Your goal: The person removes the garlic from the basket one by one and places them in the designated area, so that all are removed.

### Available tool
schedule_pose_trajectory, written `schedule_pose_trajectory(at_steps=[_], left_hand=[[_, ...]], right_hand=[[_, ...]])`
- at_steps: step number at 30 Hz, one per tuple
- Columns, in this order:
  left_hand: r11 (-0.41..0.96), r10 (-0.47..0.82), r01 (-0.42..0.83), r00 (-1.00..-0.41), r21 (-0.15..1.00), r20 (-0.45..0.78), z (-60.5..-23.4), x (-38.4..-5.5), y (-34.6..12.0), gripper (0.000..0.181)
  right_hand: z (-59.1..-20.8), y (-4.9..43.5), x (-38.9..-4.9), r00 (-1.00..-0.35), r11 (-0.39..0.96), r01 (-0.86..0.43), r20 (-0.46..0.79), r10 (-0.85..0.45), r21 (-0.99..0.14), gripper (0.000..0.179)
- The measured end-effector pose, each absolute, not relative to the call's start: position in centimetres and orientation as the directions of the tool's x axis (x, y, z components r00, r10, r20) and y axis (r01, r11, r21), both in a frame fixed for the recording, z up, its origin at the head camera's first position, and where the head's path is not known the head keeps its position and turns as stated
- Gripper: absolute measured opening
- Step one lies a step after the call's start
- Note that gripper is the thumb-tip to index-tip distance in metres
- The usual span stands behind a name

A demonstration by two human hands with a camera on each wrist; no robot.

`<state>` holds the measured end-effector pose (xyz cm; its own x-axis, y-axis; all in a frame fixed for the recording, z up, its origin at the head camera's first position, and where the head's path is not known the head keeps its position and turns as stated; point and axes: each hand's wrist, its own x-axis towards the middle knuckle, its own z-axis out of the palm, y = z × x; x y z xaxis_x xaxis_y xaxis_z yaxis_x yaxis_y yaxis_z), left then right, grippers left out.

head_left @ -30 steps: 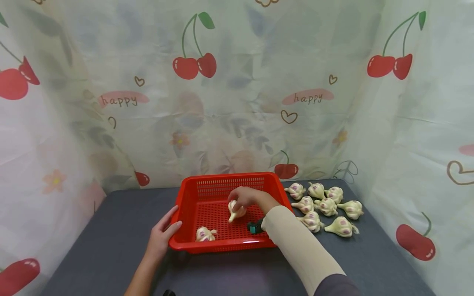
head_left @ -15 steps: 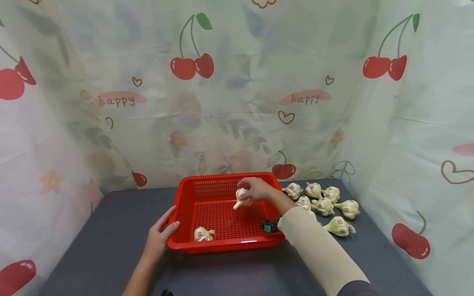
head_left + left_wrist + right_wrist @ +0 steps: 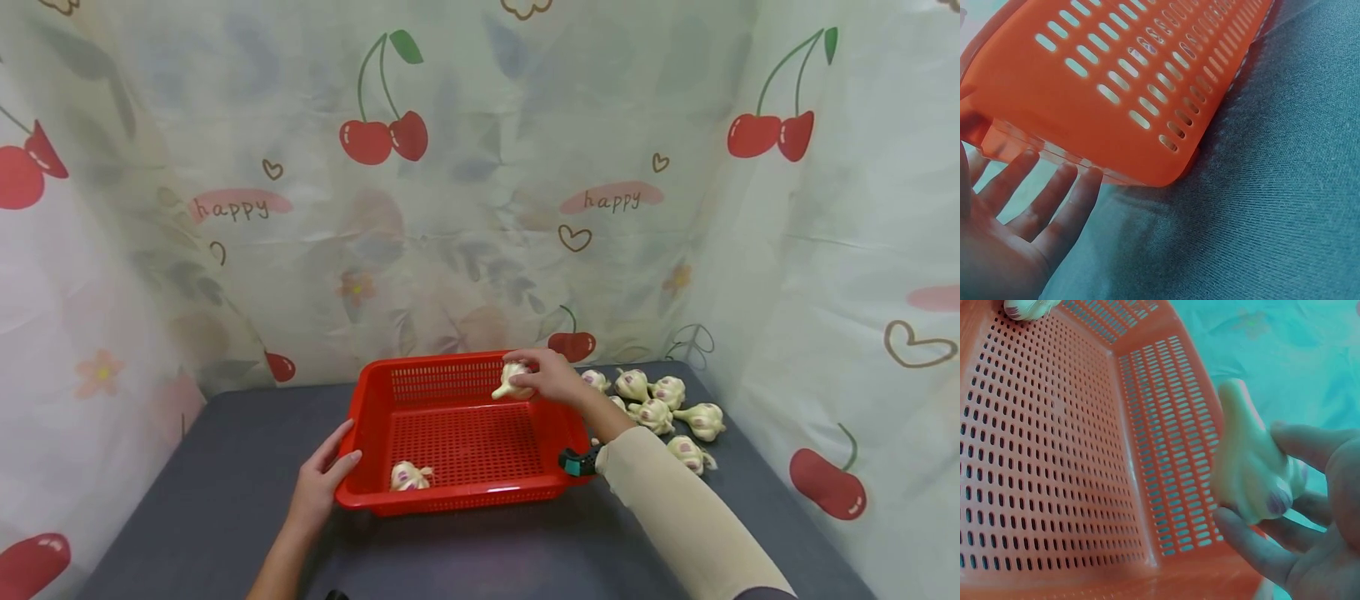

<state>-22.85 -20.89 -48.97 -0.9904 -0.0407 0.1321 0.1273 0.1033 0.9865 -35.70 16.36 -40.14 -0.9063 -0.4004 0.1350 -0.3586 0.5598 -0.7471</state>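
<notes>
My right hand (image 3: 553,377) pinches a garlic bulb (image 3: 513,379) between thumb and fingers, up at the back right rim of the red basket (image 3: 465,490). In the right wrist view the held garlic bulb (image 3: 1250,462) has its pale stem pointing up, over the perforated wall. Another garlic bulb (image 3: 408,476) lies inside at the basket's front left corner. My left hand (image 3: 318,479) rests against the left side, thumb at the rim. Seen from the left wrist, its fairly straight fingers (image 3: 1054,194) touch the outer wall.
Several more garlic bulbs (image 3: 651,415) lie on the dark tabletop (image 3: 247,467) right of the basket, partly behind the right forearm. A cherry-patterned curtain (image 3: 465,250) hangs behind and along both sides.
My right hand has lifted the garlic bulb from near the basket's floor and carried it back and right to the rim. My left hand stays at the basket's left side.
</notes>
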Motion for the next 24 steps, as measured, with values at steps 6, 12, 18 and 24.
schedule_pose_trajectory(at_steps=[6,12,18,24], left_hand=[[0.096,-0.042,0.13,-0.99,0.987,0.135,-49.1,-22.8,-20.9,0.055],[0.09,-0.033,0.131,-0.99,0.987,0.134,-49.1,-22.8,-21.0,0.055],[0.1,-0.028,0.137,-0.99,0.986,0.14,-49.0,-23.0,-21.0,0.056],[0.104,-0.029,0.132,-0.99,0.986,0.135,-49.1,-23.0,-21.2,0.057]], right_hand=[[-39.6,18.5,-35.0,-0.928,0.453,-0.294,0.137,-0.347,-0.842,0.042],[-39.2,20.4,-34.6,-0.937,0.421,-0.292,0.168,-0.308,-0.859,0.043],[-38.6,21.5,-33.7,-0.943,0.472,-0.318,0.221,-0.251,-0.822,0.044],[-38.5,23.0,-32.6,-0.943,0.558,-0.332,0.245,-0.226,-0.76,0.05]])
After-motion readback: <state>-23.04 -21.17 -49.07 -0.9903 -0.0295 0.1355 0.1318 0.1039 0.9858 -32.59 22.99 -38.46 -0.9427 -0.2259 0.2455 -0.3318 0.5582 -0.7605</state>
